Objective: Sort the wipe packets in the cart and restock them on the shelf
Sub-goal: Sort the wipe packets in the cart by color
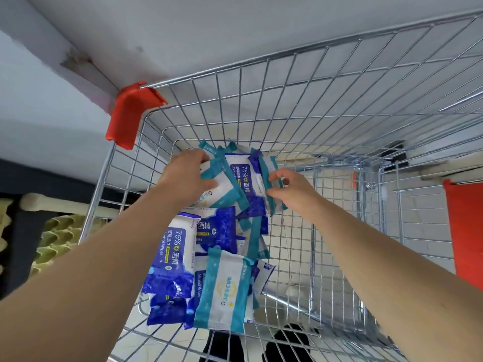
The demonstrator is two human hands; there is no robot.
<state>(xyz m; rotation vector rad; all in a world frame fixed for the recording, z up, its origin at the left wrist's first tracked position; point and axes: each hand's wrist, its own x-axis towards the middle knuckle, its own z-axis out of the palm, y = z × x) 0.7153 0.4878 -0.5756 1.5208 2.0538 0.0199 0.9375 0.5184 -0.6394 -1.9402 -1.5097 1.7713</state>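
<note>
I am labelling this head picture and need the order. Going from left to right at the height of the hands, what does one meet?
Red corner guard → left hand, gripping a teal packet → blue packet → second teal packet, pinched by the right hand → red panel.

So the silver wire-mesh shopping cart [217, 71] is what's holding everything here, with a red plastic corner guard [130, 116] clipped on its far left corner. On the wire floor there's a messy heap along the left side: blue-and-white alcohol wipe packets [172, 257] marked 75%, mixed in with teal-and-white wipe packets [224, 288], all overlapping. One teal one lies on top at the near end.
</note>
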